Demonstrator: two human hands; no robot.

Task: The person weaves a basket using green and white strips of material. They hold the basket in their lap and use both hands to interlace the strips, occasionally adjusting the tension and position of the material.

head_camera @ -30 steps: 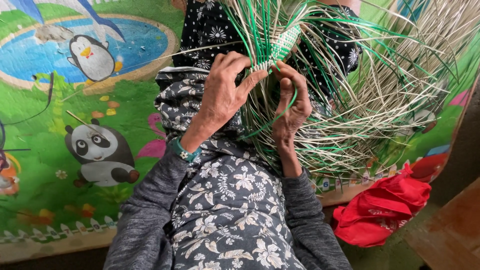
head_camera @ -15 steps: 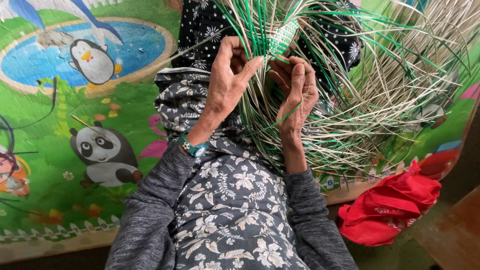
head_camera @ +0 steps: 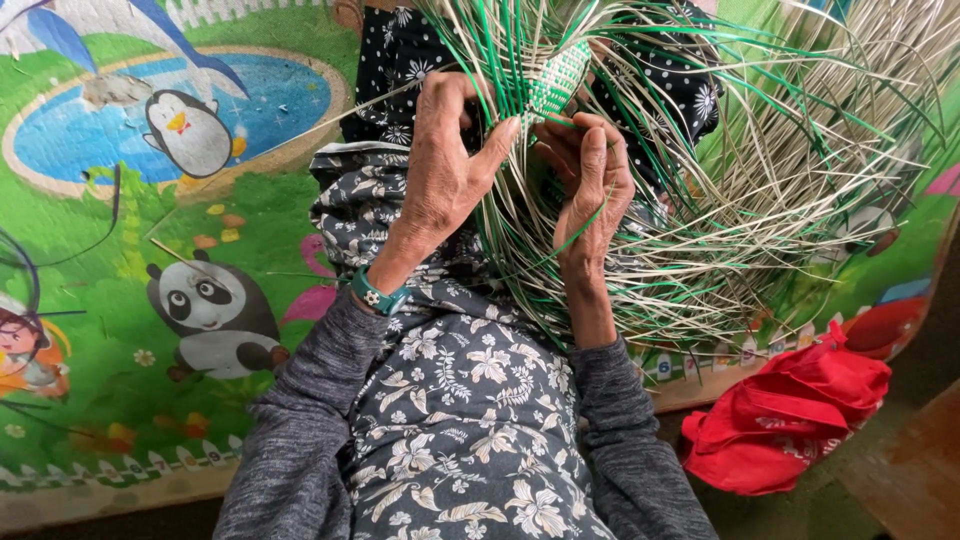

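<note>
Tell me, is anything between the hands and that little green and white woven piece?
Nothing separate. The left hand and right hand are already at the small green-and-white woven strip. Only its own loose green and pale straw-coloured strands fan out around the fingers.

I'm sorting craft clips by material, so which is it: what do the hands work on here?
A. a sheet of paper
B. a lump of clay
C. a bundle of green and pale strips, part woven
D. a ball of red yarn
C: the left hand and right hand hold a small woven piece with loose green and pale strips fanning out.
</note>
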